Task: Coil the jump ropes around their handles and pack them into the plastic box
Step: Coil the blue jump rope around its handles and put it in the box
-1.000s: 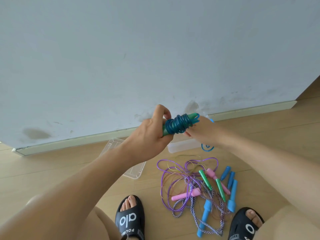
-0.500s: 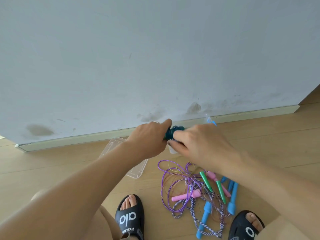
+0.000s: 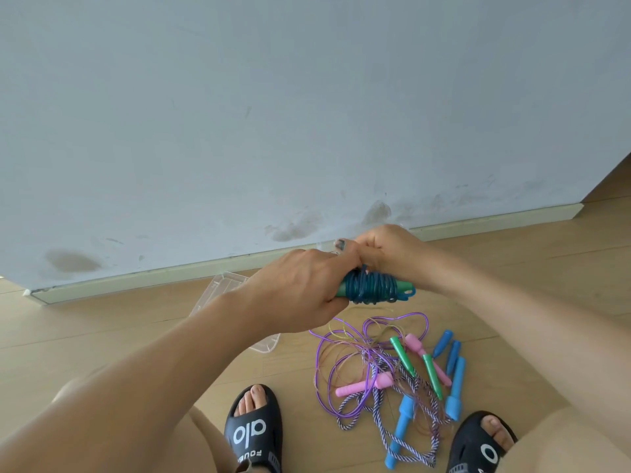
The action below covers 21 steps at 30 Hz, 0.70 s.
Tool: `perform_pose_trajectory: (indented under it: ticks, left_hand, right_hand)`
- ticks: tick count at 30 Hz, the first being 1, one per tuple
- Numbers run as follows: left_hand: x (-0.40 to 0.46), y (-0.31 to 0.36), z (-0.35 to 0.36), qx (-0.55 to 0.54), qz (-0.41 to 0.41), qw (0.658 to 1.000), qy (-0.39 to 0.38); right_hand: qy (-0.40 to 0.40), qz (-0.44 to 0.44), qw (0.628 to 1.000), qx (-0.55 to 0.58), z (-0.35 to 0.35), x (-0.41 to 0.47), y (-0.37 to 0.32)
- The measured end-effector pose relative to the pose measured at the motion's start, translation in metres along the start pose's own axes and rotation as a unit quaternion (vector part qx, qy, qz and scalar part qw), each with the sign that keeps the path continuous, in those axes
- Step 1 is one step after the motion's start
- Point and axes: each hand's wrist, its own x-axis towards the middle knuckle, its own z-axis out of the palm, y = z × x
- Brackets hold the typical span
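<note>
Now that the right hand (image 3: 386, 254) has swung back over, both hands clutch the coiled blue rope (image 3: 372, 291), left hand (image 3: 300, 288) on its handles; boxing's next

plastic box (image 3: 218, 291) mostly behind left forearm, slides cropped

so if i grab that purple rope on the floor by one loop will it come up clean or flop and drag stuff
The purple rope looks thin and limp, lying in loose loops, so it would probably sag. It crosses the braided rope and the pink handle, so it may well drag them along. It likely weighs little.
</note>
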Motion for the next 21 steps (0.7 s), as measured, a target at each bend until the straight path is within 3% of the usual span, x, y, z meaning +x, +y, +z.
perform_pose_trajectory:
  ticks: [4,9,11,15,18,21]
  left_hand:
    - [-0.006,-0.002,-0.002,-0.136,-0.017,0.991,0.011]
    - [0.000,-0.003,-0.012,-0.338,-0.143,0.928,0.070]
    - [0.006,-0.012,-0.014,-0.395,-0.189,0.896,0.079]
    - [0.011,-0.042,-0.015,-0.529,-0.334,0.771,0.119]
    - [0.013,-0.048,-0.013,-0.535,-0.356,0.762,0.084]
    - [0.016,-0.047,-0.015,-0.594,-0.351,0.719,0.084]
  right_hand:
    - [0.011,0.039,0.992,0.122,0.020,-0.005,-0.001]
    - [0.038,0.081,0.968,0.236,0.026,-0.008,-0.012]
    - [0.030,0.083,0.955,0.284,0.023,-0.010,-0.017]
    - [0.004,0.109,0.943,0.313,0.020,-0.016,-0.018]
    - [0.007,0.107,0.938,0.330,0.024,-0.017,-0.018]
    - [0.003,0.126,0.926,0.357,0.027,-0.015,-0.015]
